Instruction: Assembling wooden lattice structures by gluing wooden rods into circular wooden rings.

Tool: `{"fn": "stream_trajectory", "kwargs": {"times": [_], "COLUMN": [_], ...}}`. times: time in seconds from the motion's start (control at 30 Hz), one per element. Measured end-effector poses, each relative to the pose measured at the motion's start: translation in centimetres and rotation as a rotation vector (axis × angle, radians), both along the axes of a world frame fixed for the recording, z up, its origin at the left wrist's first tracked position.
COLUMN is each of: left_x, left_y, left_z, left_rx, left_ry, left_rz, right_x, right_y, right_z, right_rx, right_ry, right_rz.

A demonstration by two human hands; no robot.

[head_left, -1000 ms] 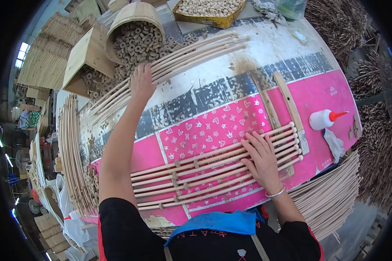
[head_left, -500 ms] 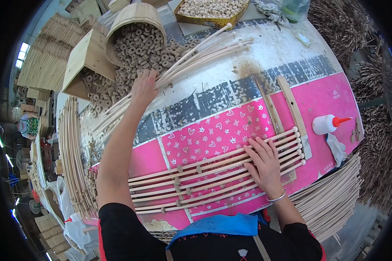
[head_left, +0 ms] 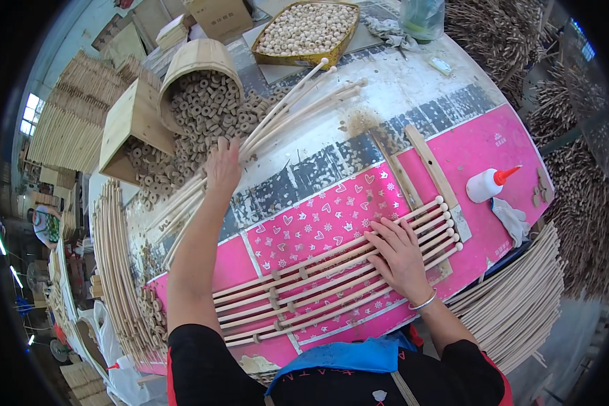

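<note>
My left hand (head_left: 223, 166) reaches to the near edge of a heap of small wooden rings (head_left: 206, 101), beside a loose bundle of ball-ended sticks (head_left: 292, 108). Its fingers are bent and close together; their tips are partly hidden, so what they hold cannot be made out. Flat across a row of pale wooden sticks (head_left: 331, 279) lies my right hand (head_left: 396, 260), fingers stretched out and slightly apart. Round balls (head_left: 446, 215) cap the right ends of these sticks. Several wooden rings (head_left: 273, 298) sit along the row toward its left part.
A tipped round tub (head_left: 195, 59) and a square wooden box (head_left: 132, 122) spill rings at the back left. Behind stands a yellow tray (head_left: 258, 51) of wooden balls. Wooden strips (head_left: 434, 174), a red-tipped glue bottle (head_left: 484, 186) and a pale cloth (head_left: 511, 222) lie at right.
The whole view has shifted slightly. My left hand stays by the rings, with its fingers drawn closer together. My right hand keeps its place on the row of sticks.
</note>
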State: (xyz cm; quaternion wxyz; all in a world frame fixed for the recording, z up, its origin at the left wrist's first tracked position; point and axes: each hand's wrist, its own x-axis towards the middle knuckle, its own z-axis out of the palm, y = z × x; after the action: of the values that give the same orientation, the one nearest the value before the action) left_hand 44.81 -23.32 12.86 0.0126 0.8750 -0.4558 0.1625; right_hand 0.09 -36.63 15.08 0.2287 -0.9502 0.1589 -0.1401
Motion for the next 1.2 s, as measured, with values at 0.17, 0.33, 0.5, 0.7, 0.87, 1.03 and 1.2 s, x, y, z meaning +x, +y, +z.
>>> {"fn": "stream_trajectory", "kwargs": {"times": [0.17,0.33,0.5,0.7,0.87,1.03,1.2], "left_x": [-0.3,-4.7,-10.0,-15.1,-15.4,-15.8,-16.3], "left_y": [1.6,1.6,5.0,5.1,7.2,9.3,10.5], "left_z": [1.0,6.4,10.9,10.7,9.4,10.2,8.8], "left_rx": [-0.034,-0.002,0.139,0.387,0.309,0.399,0.319], "left_ry": [-0.037,0.048,0.314,0.894,0.995,0.965,0.758], "left_rz": [-0.060,-0.109,-0.205,-0.049,-0.197,-0.033,-0.161], "right_x": [0.0,-0.5,-0.5,-0.8,-0.9,-1.1,-0.9], "right_y": [0.3,-0.2,-0.4,-0.6,-0.3,-0.3,-0.4], "right_z": [-0.3,-0.7,-1.0,-1.8,-2.4,-2.7,-2.1], "right_rx": [-0.007,0.012,0.000,0.041,0.047,0.074,0.060], "right_ry": [-0.029,-0.063,-0.120,-0.192,-0.220,-0.193,-0.196], "right_rz": [0.011,-0.010,-0.003,0.012,0.018,-0.002,0.006]}}
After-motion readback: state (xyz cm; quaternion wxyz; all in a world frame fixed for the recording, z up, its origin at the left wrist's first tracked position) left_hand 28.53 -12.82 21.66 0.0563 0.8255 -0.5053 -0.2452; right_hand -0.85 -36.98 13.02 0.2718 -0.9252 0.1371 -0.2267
